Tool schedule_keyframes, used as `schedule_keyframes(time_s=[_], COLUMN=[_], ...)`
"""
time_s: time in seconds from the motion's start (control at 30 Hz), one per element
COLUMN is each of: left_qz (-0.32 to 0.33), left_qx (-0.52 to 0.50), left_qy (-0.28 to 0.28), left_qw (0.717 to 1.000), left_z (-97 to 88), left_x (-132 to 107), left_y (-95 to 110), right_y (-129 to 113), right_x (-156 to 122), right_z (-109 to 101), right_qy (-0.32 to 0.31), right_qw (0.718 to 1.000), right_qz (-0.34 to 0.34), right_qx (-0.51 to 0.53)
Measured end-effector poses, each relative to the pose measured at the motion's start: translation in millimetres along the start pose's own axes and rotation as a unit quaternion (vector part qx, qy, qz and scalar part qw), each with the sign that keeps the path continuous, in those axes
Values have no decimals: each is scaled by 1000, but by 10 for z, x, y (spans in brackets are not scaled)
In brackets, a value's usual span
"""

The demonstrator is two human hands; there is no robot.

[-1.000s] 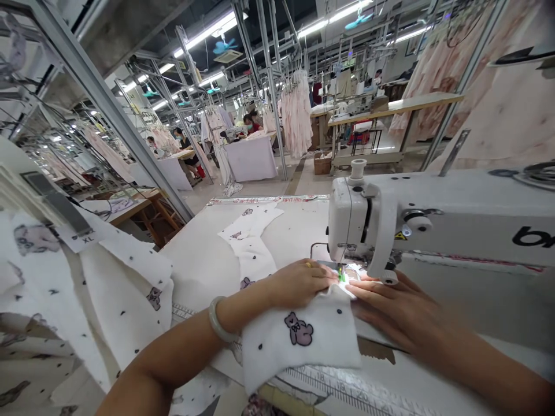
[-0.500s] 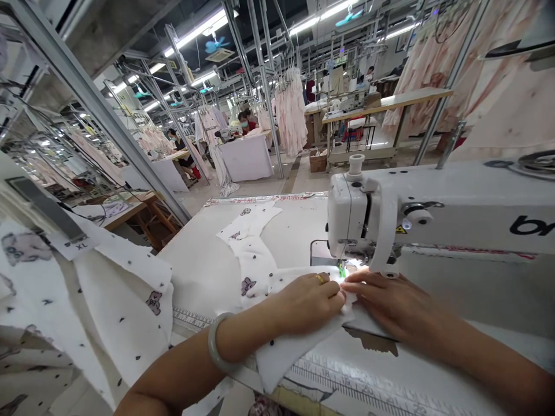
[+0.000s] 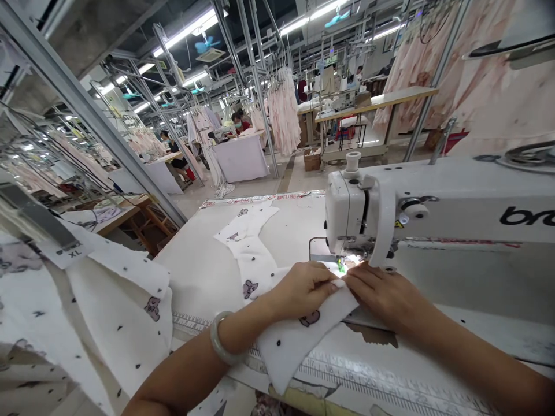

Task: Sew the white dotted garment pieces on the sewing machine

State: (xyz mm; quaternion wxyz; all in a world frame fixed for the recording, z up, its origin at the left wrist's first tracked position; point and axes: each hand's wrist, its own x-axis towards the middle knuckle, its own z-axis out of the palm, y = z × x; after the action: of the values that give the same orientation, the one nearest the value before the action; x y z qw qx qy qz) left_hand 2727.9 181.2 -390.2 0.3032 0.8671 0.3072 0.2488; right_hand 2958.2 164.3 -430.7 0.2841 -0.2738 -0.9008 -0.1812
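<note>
A white sewing machine (image 3: 433, 214) stands on the white table (image 3: 203, 266). A piece of white fabric printed with small bears and dots (image 3: 299, 332) lies under its needle. My left hand (image 3: 303, 287), with a pale bangle on the wrist, presses down on this fabric with its fingers curled, just left of the needle. My right hand (image 3: 381, 292) lies flat on the fabric's right edge, fingers stretched toward the presser foot. The fingertips of both hands meet in front of the needle.
More printed fabric pieces trail across the table (image 3: 249, 237), and a stack tagged XL hangs at the left (image 3: 117, 289). A ruler strip runs along the table's front edge (image 3: 359, 378). Other people sit at tables far back (image 3: 238, 124), among hanging garments (image 3: 284, 112).
The fabric piece has slid toward the needle and away from the table's front edge. Both hands followed it a little further in; the bear print now sits under my left hand.
</note>
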Motion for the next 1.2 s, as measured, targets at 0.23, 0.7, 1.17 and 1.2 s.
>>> schedule_keyframes(time_s=[0.23,0.7,1.17,1.2], left_qz=[-52,172,141,140], left_qx=[9,336,377,375], left_qy=[6,-98,-101,-97], left_qw=[999,921,910,911], left_z=[-15,81,122,118], left_x=[-34,-19,64,65], left_y=[39,-132,-186,-190], right_y=[48,127,87,97], right_x=[-38,-161,-160,-160], right_z=[13,-282,-199,-204], right_qy=[-29,-121,-67,-59], right_qw=[996,980,994,994], right_qz=[-81,39,64,61], right_qx=[9,150,58,62])
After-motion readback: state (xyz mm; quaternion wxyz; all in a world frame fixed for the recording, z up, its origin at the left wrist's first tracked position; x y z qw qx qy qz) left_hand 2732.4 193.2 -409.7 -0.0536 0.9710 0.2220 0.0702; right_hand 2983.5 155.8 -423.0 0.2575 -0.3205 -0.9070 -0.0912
